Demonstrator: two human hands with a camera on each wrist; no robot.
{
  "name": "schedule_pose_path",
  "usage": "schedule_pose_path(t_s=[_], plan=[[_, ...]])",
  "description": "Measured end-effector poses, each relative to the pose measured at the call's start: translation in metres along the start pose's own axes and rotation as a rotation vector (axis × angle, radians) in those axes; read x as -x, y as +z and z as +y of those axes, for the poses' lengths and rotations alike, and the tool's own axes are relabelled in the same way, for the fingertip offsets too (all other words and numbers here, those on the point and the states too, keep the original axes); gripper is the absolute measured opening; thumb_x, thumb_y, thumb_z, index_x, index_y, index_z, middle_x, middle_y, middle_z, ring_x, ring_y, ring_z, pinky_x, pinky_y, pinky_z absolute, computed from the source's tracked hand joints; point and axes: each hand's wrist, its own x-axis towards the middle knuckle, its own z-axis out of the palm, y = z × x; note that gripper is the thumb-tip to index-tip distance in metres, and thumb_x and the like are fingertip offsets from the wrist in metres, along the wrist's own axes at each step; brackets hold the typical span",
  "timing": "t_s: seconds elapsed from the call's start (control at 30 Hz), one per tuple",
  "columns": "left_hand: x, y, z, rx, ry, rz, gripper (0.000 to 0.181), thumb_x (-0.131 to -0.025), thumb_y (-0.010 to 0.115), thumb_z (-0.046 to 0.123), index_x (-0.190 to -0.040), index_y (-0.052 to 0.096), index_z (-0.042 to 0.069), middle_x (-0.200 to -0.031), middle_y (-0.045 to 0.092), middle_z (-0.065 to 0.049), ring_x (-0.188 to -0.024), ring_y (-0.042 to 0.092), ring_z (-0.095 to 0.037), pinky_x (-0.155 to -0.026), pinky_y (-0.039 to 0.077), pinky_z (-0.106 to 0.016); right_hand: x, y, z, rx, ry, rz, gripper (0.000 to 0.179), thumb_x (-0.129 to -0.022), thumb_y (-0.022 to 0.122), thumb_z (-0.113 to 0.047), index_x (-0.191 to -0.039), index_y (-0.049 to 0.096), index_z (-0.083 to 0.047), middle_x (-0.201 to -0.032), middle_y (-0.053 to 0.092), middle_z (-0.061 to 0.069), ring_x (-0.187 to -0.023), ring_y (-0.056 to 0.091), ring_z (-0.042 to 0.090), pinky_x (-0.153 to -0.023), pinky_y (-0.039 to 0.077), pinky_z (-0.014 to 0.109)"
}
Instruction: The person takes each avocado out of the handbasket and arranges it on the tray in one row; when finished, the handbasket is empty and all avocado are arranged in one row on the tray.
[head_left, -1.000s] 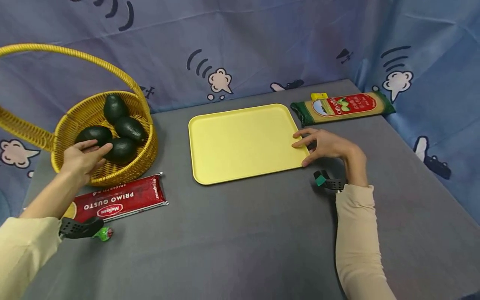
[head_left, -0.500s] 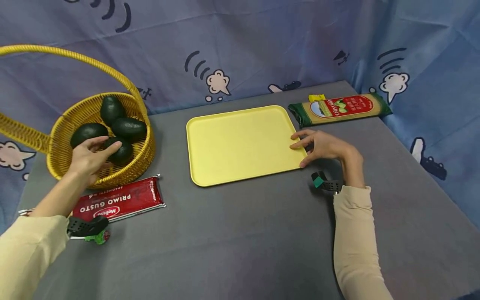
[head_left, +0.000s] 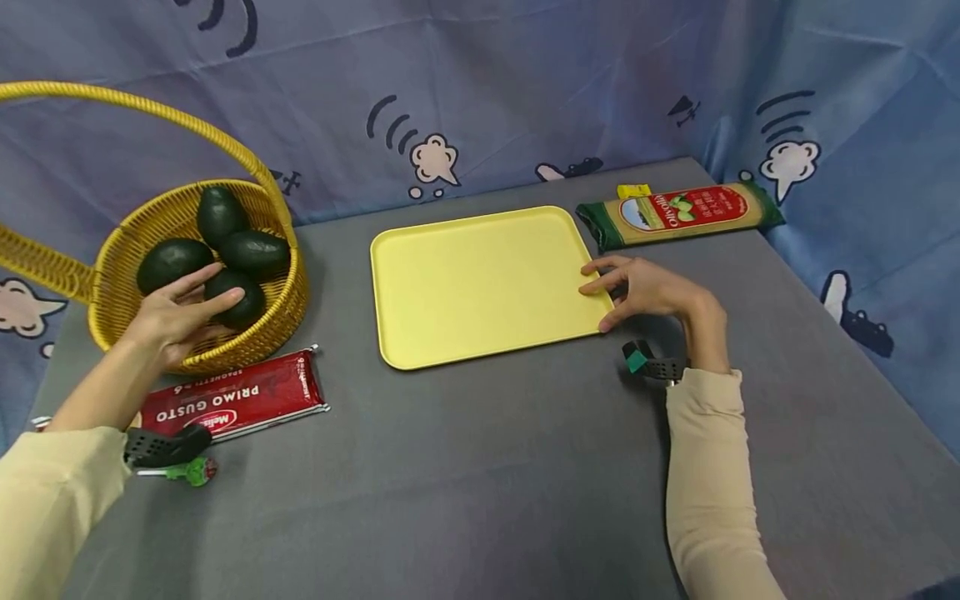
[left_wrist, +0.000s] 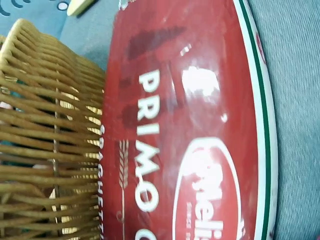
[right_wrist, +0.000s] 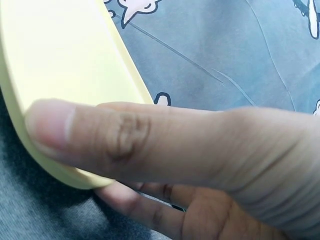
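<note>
In the head view, my left hand reaches into the yellow wicker basket and holds the nearest dark green avocado, thumb on its front side and fingers behind. Several avocados lie in the basket; another one is just beyond my fingers. My right hand pinches the yellow tray at its near right corner. In the right wrist view, the thumb lies over the tray and the other fingers show below its edge.
A red spaghetti pack lies against the basket's near side, with a lollipop in front of it. Behind the tray, at right, lie a green-ended pasta pack and a small yellow packet. The basket's tall handle arches overhead.
My left hand has moved slightly right and closed around the nearest avocado, the thumb now over it. My right hand and the tray stay as they were.
</note>
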Motion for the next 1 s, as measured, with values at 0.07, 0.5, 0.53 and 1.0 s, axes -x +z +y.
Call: schedule_pose_path(t_s=[0.07,0.5,0.53,1.0], plan=[[0.000,0.000,0.001,0.008,0.002,0.015,0.084,-0.086,0.071,0.010,-0.153,0.021,0.022,-0.160,-0.001,-0.005,-0.072,0.065,0.000,-0.062,0.057,-0.023,-0.001,-0.001,0.000,0.009,-0.009,0.002,0.059,-0.074,0.084,-0.018,-0.127,0.062,0.000,-0.144,0.040,0.018,-0.136,0.025,0.038,-0.105,0.031,0.059],[0.011,-0.013,0.006,-0.151,0.029,0.035,0.081,-0.083,0.075,0.019,-0.150,0.030,0.030,-0.157,-0.015,-0.005,-0.072,0.060,0.007,-0.061,0.054,-0.018,-0.002,-0.001,0.003,-0.004,-0.003,-0.004,0.059,-0.074,0.084,-0.017,-0.126,0.062,0.000,-0.144,0.040,0.017,-0.136,0.025,0.037,-0.106,0.030,0.059],[0.013,-0.015,0.006,-0.145,0.031,0.030,0.080,-0.084,0.074,0.018,-0.150,0.030,0.031,-0.157,-0.015,-0.005,-0.073,0.060,0.007,-0.062,0.054,-0.018,-0.002,-0.001,0.003,-0.004,-0.002,-0.005,0.060,-0.074,0.084,-0.017,-0.127,0.062,0.000,-0.145,0.040,0.017,-0.136,0.025,0.037,-0.106,0.030,0.059],[0.034,-0.024,0.011,-0.027,0.115,-0.078,0.070,-0.091,0.064,0.003,-0.146,0.039,0.038,-0.160,-0.001,0.003,-0.051,0.044,-0.001,-0.064,0.053,-0.018,-0.001,-0.001,0.003,-0.016,-0.006,-0.004,0.059,-0.074,0.084,-0.016,-0.126,0.062,0.000,-0.145,0.040,0.018,-0.136,0.024,0.038,-0.106,0.030,0.059]])
